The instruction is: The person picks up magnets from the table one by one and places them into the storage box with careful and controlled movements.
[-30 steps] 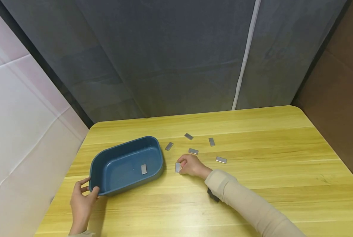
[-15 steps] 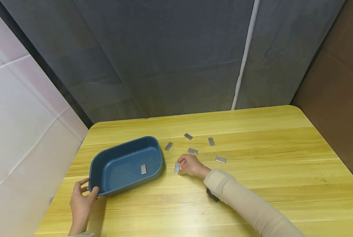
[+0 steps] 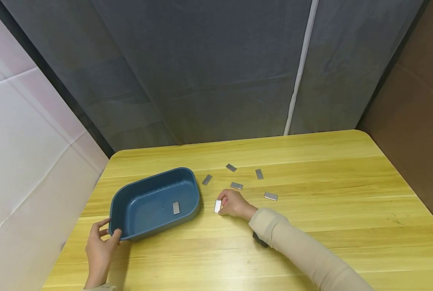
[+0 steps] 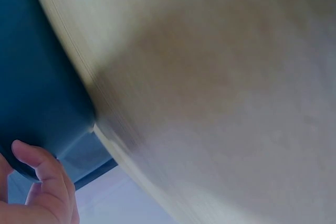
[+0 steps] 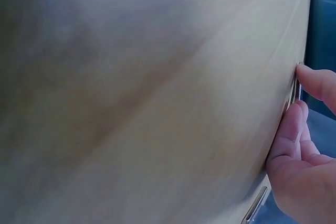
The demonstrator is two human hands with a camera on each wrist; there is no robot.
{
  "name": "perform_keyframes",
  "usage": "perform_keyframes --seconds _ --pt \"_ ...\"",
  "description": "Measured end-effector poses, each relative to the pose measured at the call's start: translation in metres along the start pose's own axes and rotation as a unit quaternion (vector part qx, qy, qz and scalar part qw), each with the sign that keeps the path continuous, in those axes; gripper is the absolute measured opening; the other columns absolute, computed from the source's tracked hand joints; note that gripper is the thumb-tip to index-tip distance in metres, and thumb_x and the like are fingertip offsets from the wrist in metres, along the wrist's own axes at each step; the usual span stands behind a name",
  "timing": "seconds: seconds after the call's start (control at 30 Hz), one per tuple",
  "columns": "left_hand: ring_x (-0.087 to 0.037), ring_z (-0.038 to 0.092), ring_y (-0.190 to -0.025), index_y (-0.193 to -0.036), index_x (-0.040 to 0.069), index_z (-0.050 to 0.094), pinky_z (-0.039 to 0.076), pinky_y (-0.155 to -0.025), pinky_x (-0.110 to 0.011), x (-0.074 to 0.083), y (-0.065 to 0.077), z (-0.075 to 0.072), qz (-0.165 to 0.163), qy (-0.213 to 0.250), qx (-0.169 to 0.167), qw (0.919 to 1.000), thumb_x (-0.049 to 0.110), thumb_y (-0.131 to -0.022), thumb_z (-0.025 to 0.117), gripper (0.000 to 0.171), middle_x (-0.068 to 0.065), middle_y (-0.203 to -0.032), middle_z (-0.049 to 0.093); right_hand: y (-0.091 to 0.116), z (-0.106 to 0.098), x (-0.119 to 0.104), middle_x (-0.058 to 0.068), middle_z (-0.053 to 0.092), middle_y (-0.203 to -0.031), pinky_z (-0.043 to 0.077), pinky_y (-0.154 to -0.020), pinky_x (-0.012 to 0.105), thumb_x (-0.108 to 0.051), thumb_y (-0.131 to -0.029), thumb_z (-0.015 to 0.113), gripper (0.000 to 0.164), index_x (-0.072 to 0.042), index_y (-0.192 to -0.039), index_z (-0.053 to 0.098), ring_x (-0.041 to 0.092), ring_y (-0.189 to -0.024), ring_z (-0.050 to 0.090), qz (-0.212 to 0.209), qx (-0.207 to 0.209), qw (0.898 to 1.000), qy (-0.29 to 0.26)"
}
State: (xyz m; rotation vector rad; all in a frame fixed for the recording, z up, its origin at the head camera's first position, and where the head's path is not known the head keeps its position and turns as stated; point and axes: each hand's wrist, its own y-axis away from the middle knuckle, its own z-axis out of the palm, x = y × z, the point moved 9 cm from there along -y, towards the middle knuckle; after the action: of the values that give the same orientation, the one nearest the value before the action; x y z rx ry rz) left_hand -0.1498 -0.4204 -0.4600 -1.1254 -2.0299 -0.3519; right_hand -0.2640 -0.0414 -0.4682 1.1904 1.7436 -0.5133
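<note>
In the head view, my left hand [image 3: 100, 252] grips the near left corner of a blue plastic basin [image 3: 145, 214], thumb on the rim; the left wrist view shows its curled fingers at the basin wall [image 4: 44, 77]. Inside the basin lies one small silver rectangular metal block [image 3: 176, 207]. To the basin's right, my right hand [image 3: 234, 203] pinches another silver rectangular metal block [image 3: 217, 206] by its edges, close to the tabletop. In the right wrist view, that metal block [image 5: 298, 90] shows edge-on between thumb and fingers.
Several more metal blocks lie scattered beyond and beside my right hand, among them a metal block [image 3: 236, 186] just behind it and a metal block [image 3: 271, 196] to its right. The wooden table [image 3: 329, 173] ends at a grey curtain [image 3: 220, 81].
The pinched metal block's face has turned from grey to bright white, as if tilted slightly. Both hands and the basin stay almost where they were.
</note>
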Motion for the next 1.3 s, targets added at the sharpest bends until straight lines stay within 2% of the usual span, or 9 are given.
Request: perform_keyframes --seconds 0.3,0.63,0.83,1.03,1.17,1.23,1.3 --pt "-0.013 0.058 -0.045 -0.122 0.011 0.045 0.048 -0.043 -0.022 -0.005 -0.002 0.002 -0.003 0.001 0.003 1.0000 0.012 -0.079 0.055 0.044 -0.017 -0.091 0.056 0.003 0.000 -0.004 0.006 0.051 -0.078 0.042 -0.059 0.022 0.010 -0.061 0.065 0.038 -0.002 -0.094 0.048 0.016 -0.068 0.048 0.000 -0.004 1.000 -0.002" --pt "-0.013 0.058 -0.045 -0.121 0.010 0.045 0.048 -0.042 -0.023 -0.001 -0.001 0.000 -0.002 0.001 0.005 1.0000 0.012 -0.078 0.054 0.044 -0.017 -0.090 0.056 0.004 -0.003 0.002 0.006 0.050 -0.075 0.042 -0.058 0.022 0.011 -0.062 0.061 0.037 -0.001 -0.094 0.048 0.015 -0.066 0.048 0.016 0.005 0.999 -0.050" --pt "-0.013 0.057 -0.045 -0.121 0.006 0.044 0.047 -0.039 -0.021 0.019 0.008 -0.005 -0.009 0.013 -0.005 0.9999 0.010 -0.077 0.053 0.045 -0.019 -0.090 0.054 0.004 -0.004 0.004 0.004 0.049 -0.073 0.043 -0.059 0.022 0.006 -0.071 0.061 0.025 -0.002 -0.093 0.050 0.014 -0.065 0.047 0.015 0.015 0.998 -0.067" --pt "-0.016 0.058 -0.045 -0.119 0.000 0.044 0.047 -0.038 -0.025 0.045 0.019 -0.012 -0.004 0.024 -0.015 0.9996 0.006 -0.077 0.053 0.044 -0.017 -0.083 0.054 0.003 -0.004 0.008 0.005 0.048 -0.075 0.041 -0.057 0.022 0.005 -0.074 0.057 0.020 -0.002 -0.092 0.050 0.015 -0.067 0.046 0.025 0.005 0.994 -0.102" --pt "-0.015 0.057 -0.044 -0.117 -0.002 0.044 0.048 -0.040 -0.028 0.053 0.023 -0.014 0.008 0.023 -0.012 0.9996 0.006 -0.076 0.053 0.042 -0.011 -0.077 0.054 0.003 -0.003 0.009 0.005 0.047 -0.076 0.040 -0.057 0.022 0.005 -0.076 0.056 0.019 -0.001 -0.092 0.049 0.016 -0.068 0.045 0.033 -0.006 0.992 -0.125" --pt "-0.013 0.057 -0.043 -0.117 -0.002 0.044 0.048 -0.039 -0.031 0.053 0.023 -0.015 0.003 0.021 -0.010 0.9997 0.006 -0.076 0.053 0.042 -0.008 -0.075 0.053 0.004 -0.003 0.009 0.005 0.048 -0.076 0.040 -0.057 0.022 0.004 -0.076 0.056 0.019 -0.001 -0.093 0.050 0.016 -0.069 0.045 0.033 -0.007 0.991 -0.129" --pt "-0.013 0.056 -0.043 -0.117 -0.001 0.044 0.048 -0.039 -0.028 0.056 0.025 -0.015 0.000 0.018 -0.011 0.9998 0.006 -0.077 0.053 0.042 -0.012 -0.078 0.054 0.004 -0.004 0.009 0.006 0.048 -0.077 0.041 -0.059 0.023 0.003 -0.077 0.055 0.018 0.000 -0.094 0.050 0.016 -0.070 0.046 0.032 -0.010 0.991 -0.130"
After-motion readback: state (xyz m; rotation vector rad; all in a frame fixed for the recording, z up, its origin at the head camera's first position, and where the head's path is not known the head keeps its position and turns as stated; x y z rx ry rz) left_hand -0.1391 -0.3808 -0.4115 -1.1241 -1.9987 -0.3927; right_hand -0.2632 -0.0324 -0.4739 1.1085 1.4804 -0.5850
